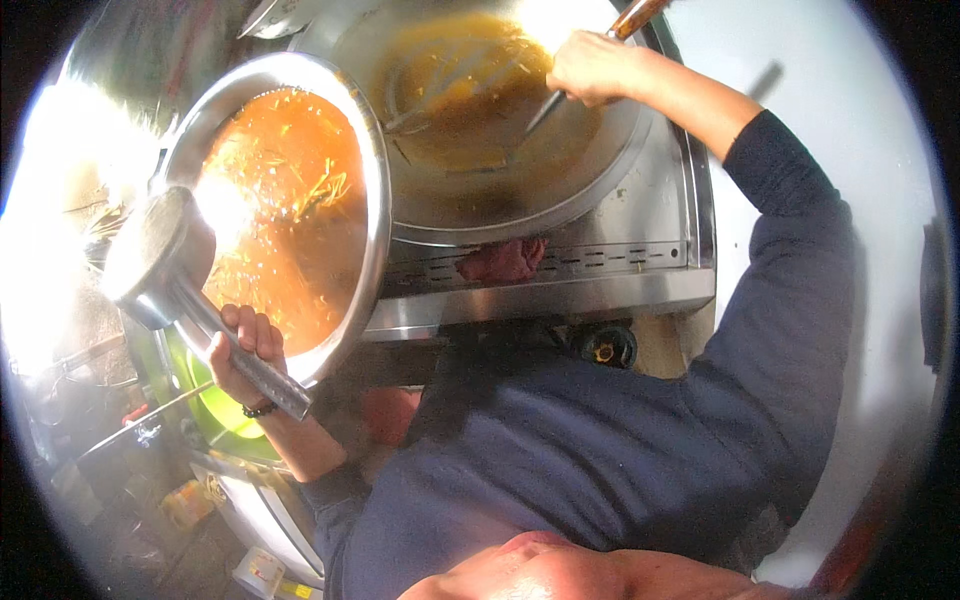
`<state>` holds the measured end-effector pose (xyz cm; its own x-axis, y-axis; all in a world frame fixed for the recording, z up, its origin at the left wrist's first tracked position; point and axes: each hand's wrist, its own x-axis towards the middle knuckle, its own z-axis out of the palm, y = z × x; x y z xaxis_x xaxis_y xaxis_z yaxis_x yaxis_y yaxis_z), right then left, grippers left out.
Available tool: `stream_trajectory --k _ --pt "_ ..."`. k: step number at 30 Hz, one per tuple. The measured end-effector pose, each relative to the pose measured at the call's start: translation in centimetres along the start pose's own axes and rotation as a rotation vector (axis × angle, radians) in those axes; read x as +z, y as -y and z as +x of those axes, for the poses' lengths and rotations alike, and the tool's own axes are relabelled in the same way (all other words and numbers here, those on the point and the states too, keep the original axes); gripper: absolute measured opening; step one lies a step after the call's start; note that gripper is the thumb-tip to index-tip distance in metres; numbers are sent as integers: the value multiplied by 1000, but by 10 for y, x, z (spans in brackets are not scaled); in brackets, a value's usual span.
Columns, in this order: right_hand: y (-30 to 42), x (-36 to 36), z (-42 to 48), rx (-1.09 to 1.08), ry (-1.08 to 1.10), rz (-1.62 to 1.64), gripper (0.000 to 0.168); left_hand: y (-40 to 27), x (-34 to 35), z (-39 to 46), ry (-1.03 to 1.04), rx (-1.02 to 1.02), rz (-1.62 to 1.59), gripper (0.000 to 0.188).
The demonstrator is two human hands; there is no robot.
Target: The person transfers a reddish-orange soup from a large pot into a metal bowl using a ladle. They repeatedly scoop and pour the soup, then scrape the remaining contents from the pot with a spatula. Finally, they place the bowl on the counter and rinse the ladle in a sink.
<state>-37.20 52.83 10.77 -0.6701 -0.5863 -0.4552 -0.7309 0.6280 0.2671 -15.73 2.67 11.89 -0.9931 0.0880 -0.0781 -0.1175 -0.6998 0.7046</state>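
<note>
My left hand [251, 349] grips the tubular handle of a metal ladle [161, 251]. The ladle's round bowl overlaps the left rim of a steel basin [381, 225], and I cannot tell what is in it. Orange-brown broth with yellowish strands fills much of the basin. Farther right, my right hand [596, 69] is closed around a long utensil with a wooden handle [637, 16]. Its metal shaft [545, 112] slants down into a large wok [480, 231] holding brownish liquid; the submerged end is hidden.
A dark red cloth [504, 261] lies on the steel stove's front ledge [600, 289]. Beneath my left forearm is a bright green container [240, 420]. A white tub [259, 571] stands at lower left. A pale wall [832, 112] rises on the right. Strong glare washes out the far left.
</note>
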Motion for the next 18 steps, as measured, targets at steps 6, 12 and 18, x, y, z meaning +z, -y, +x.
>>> stream_trajectory --k 6,12,18 --pt "33 0 14 -219 103 -42 13 3 3 10 19 16 -78 25" --pt "85 92 87 -192 508 607 38 8 11 19 0 42 -62 25" --pt "116 215 337 -191 -247 390 13 -6 24 16 -49 -3 7 27"
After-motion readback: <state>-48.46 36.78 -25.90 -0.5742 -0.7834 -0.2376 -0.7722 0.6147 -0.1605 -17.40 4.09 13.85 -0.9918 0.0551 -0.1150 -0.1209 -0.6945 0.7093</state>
